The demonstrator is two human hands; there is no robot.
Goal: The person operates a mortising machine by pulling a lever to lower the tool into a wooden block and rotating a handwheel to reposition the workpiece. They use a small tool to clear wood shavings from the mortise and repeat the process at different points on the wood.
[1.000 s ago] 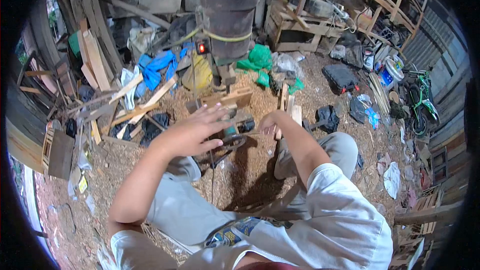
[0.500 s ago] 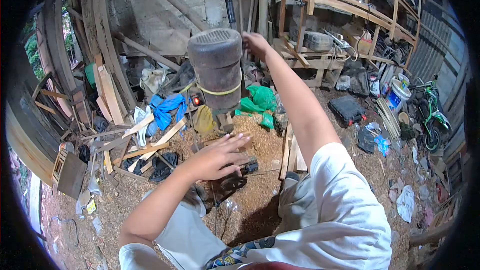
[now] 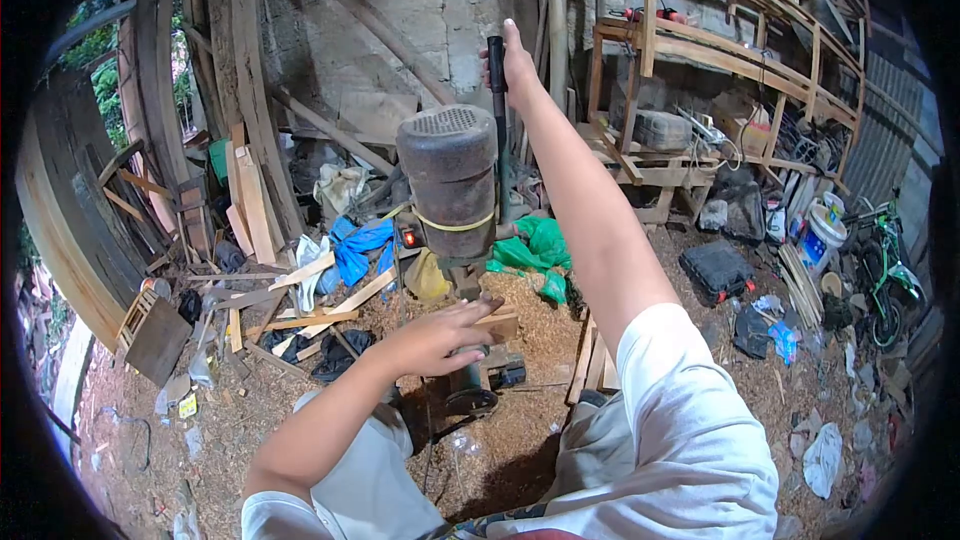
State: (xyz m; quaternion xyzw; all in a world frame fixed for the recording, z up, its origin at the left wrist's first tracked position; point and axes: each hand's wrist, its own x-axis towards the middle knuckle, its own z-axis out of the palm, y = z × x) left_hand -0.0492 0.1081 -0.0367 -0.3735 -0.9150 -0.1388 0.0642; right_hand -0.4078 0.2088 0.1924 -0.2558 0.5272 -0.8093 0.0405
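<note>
A machine with a dark round motor housing (image 3: 448, 175) stands upright in front of me, with a yellow band round it and a lit red switch (image 3: 409, 238) at its side. My right hand (image 3: 515, 65) is closed on the black grip of the upright lever (image 3: 496, 60), thumb pointing up. Below the housing, my left hand (image 3: 440, 338) reaches over a small wooden piece (image 3: 500, 324), fingers spread. How firmly the fingertips touch the wood is hard to see. A dark handwheel (image 3: 470, 401) sits under my left hand.
Wood strips (image 3: 335, 312) and blue cloth (image 3: 364, 250) lie on the left. A green bag (image 3: 535, 248) is behind the machine. On the right are a black case (image 3: 717, 271), a white bucket (image 3: 822, 234) and a green bicycle (image 3: 885, 290). Wooden frames stand at the back right.
My view has shifted, so the machine appears lower. The lever grip stands higher above the housing, and my right hand has risen and wrapped round it. My left hand stays near the wood.
</note>
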